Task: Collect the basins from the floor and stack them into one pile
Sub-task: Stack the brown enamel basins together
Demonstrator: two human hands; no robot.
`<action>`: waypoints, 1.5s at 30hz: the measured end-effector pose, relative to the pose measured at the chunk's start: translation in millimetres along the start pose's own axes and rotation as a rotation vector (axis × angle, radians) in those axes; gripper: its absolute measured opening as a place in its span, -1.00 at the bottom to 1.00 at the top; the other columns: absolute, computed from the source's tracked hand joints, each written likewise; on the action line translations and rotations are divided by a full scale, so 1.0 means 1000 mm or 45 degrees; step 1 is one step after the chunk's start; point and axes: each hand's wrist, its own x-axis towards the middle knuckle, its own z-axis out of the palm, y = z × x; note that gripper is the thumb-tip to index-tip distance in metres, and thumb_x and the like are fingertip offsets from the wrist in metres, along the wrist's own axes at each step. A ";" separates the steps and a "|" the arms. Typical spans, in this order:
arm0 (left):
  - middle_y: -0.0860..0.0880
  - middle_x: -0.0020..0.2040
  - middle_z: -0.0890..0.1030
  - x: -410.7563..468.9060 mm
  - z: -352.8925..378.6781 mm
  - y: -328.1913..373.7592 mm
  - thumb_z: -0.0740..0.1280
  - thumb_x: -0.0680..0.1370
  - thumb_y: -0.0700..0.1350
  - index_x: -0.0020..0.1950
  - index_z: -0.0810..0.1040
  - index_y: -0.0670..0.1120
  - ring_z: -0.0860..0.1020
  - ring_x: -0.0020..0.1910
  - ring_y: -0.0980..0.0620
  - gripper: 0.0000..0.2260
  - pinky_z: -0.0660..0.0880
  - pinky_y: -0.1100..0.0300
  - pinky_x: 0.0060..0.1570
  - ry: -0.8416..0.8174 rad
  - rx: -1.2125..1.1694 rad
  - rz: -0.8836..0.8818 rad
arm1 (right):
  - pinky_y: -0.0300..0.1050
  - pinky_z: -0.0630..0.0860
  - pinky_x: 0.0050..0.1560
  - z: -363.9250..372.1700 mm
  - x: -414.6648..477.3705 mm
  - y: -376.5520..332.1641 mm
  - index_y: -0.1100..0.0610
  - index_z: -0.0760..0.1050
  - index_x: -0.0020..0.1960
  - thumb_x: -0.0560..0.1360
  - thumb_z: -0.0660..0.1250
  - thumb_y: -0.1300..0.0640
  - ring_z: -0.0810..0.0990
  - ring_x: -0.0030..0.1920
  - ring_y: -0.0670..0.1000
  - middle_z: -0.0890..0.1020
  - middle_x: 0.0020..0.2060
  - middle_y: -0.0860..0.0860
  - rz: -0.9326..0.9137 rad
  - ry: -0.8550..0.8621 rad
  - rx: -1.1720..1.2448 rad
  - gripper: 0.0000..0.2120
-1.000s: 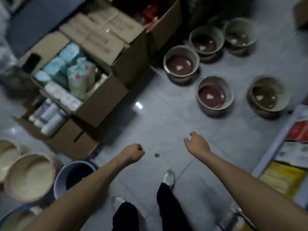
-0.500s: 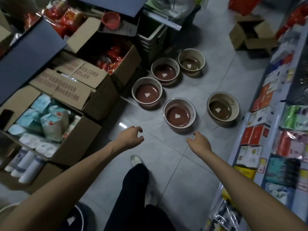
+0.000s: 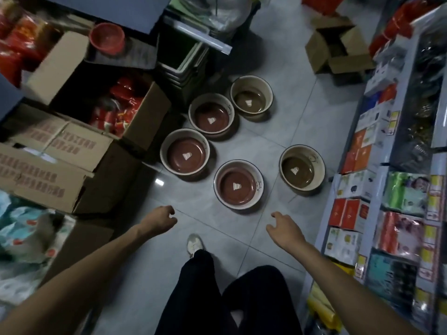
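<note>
nothing was stacked yet: all five basins (image 3: 238, 186) sat apart on the floor (image 3: 256, 151). the left hand (image 3: 160, 220) was loosely curled, the right hand (image 3: 285, 228) relaxed, both empty, just short of them.

Each of the basins (image 3: 227, 189) has a white label on its bottom, too small to read, and the dark marks on the inner walls cannot be made out. The red print on the cardboard boxes (image 3: 48, 170) at 9 o'clock is blurred. The shelf (image 3: 381, 189) at 3 o'clock is cut by the right edge, its packets smeared. Both forearms run off the frame, at 7 and 5 o'clock. The left hand (image 3: 160, 220) curls its fingertips out of sight. One shoe (image 3: 194, 245) shows; the trouser legs (image 3: 205, 286) hide the other foot.
</note>
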 end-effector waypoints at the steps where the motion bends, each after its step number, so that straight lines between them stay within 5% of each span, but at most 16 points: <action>1: -0.14 0.34 0.57 0.010 -0.008 0.008 0.30 0.64 -0.02 0.40 0.51 -0.10 0.57 0.24 -0.08 -0.64 0.52 0.12 0.21 -0.006 0.008 -0.006 | 0.02 0.46 0.33 -0.009 0.010 -0.001 0.11 0.32 0.54 0.61 0.24 -0.03 0.49 0.37 0.20 0.45 0.41 0.18 -0.012 0.011 0.011 -0.47; 8: -0.13 0.31 0.59 0.091 -0.034 0.068 0.31 0.63 0.01 0.36 0.53 -0.10 0.57 0.22 -0.09 -0.66 0.53 0.10 0.20 -0.051 -0.076 -0.121 | 0.04 0.54 0.17 -0.056 0.115 0.003 0.11 0.46 0.35 0.61 0.25 -0.03 0.57 0.21 0.19 0.55 0.25 0.16 -0.072 -0.065 0.046 -0.63; 17: -0.15 0.19 0.65 0.219 0.020 0.123 0.30 0.63 -0.07 0.29 0.59 -0.14 0.60 0.18 -0.17 -0.73 0.48 0.11 0.11 0.027 -0.468 -0.397 | -0.07 0.43 0.13 -0.054 0.284 0.018 0.21 0.43 0.41 0.61 0.29 0.04 0.53 0.29 0.22 0.56 0.30 0.20 0.110 -0.255 0.136 -0.57; 22: -0.14 0.03 0.63 0.292 0.074 0.126 0.28 0.59 -0.10 0.15 0.63 -0.12 0.61 0.04 -0.18 -0.78 0.46 0.14 -0.03 -0.015 -0.626 -0.446 | -0.11 0.44 -0.01 -0.009 0.358 0.002 0.14 0.54 0.21 0.59 0.28 0.04 0.60 0.13 0.13 0.63 0.11 0.05 0.165 -0.291 0.232 -0.73; 26: -0.21 0.01 0.65 0.360 0.112 0.111 0.28 0.59 -0.11 0.07 0.63 -0.22 0.57 -0.04 -0.13 -0.78 0.40 0.17 -0.07 -0.101 -0.696 -0.478 | -0.15 0.41 0.05 0.039 0.417 -0.019 0.11 0.55 0.31 0.57 0.31 0.08 0.59 0.19 0.13 0.62 0.19 0.07 0.283 -0.226 0.373 -0.67; 29: -0.14 0.00 0.63 0.410 0.134 0.087 0.29 0.61 -0.12 0.09 0.64 -0.22 0.58 0.04 -0.10 -0.79 0.36 0.21 -0.06 -0.080 -0.816 -0.556 | -0.08 0.51 0.12 0.083 0.459 -0.042 0.06 0.61 0.06 0.53 0.35 0.13 0.62 0.07 0.15 0.68 0.07 0.10 0.373 -0.183 0.487 -0.87; 33: -0.18 -0.06 0.63 0.480 0.140 0.048 0.30 0.57 -0.15 0.03 0.66 -0.19 0.58 0.00 -0.09 -0.83 0.51 0.12 0.05 0.088 -1.140 -0.714 | 0.05 0.58 0.06 0.161 0.530 -0.078 0.04 0.62 -0.10 0.27 0.37 -0.04 0.62 -0.06 0.14 0.68 -0.11 0.06 0.436 -0.295 0.619 -0.74; 36: -0.17 -0.22 0.65 0.530 0.144 -0.002 0.28 0.49 -0.10 -0.13 0.59 -0.13 0.67 -0.17 -0.19 -0.87 0.61 0.06 -0.18 0.173 -1.397 -0.838 | 0.02 0.59 -0.03 0.200 0.572 -0.129 0.02 0.56 -0.21 0.33 0.43 -0.02 0.61 -0.12 0.13 0.64 -0.24 0.02 0.338 -0.303 0.653 -0.87; 40: -0.21 -0.05 0.70 0.598 0.153 -0.086 0.29 0.29 0.12 -0.04 0.56 -0.04 0.69 0.00 -0.25 -0.65 0.63 -0.14 0.05 0.343 -1.444 -0.882 | -0.06 0.58 -0.02 0.225 0.624 -0.204 0.00 0.53 -0.01 0.34 0.41 -0.04 0.63 -0.15 0.12 0.64 -0.18 0.02 0.135 -0.213 0.642 -0.74; 43: -0.27 0.05 0.67 0.627 0.125 -0.119 0.34 0.27 0.08 0.13 0.56 -0.18 0.67 0.06 -0.29 -0.48 0.61 -0.07 -0.03 0.526 -1.519 -0.984 | 0.02 0.56 0.21 0.232 0.655 -0.248 0.06 0.51 0.26 0.37 0.42 -0.06 0.63 0.17 0.18 0.65 0.17 0.11 0.052 -0.071 0.558 -0.51; 45: -0.25 0.20 0.59 0.632 0.091 -0.116 0.41 0.41 -0.03 0.28 0.44 -0.17 0.61 0.15 -0.25 -0.51 0.58 -0.05 0.15 0.660 -1.529 -1.010 | -0.02 0.45 0.34 0.232 0.678 -0.265 0.10 0.34 0.52 0.44 0.43 -0.06 0.51 0.37 0.17 0.50 0.41 0.12 0.080 -0.051 0.508 -0.30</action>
